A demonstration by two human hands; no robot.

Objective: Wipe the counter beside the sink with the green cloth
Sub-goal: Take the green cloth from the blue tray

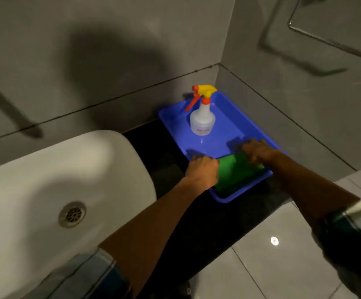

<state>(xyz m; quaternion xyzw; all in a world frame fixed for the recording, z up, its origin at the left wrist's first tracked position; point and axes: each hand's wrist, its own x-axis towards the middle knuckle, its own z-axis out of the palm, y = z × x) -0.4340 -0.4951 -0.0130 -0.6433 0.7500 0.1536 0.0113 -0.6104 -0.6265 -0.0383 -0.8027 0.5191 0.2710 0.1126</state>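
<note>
Green cloth [235, 173] lies in the blue tray [175, 121], centre-right of frame; left hand [202, 170] curled on its edge, right hand [258, 151] pressing its far side. Gather it fully, lift clear, avoiding the spray bottle [203, 119].

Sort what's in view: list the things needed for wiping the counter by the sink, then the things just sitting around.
Needed for the job:
- green cloth, lying in the tray
- black counter beside the sink
- left hand and right hand, both at the cloth

Just sitting around:
- blue tray
- spray bottle, upright in the tray
- white sink
- wall rail
</note>
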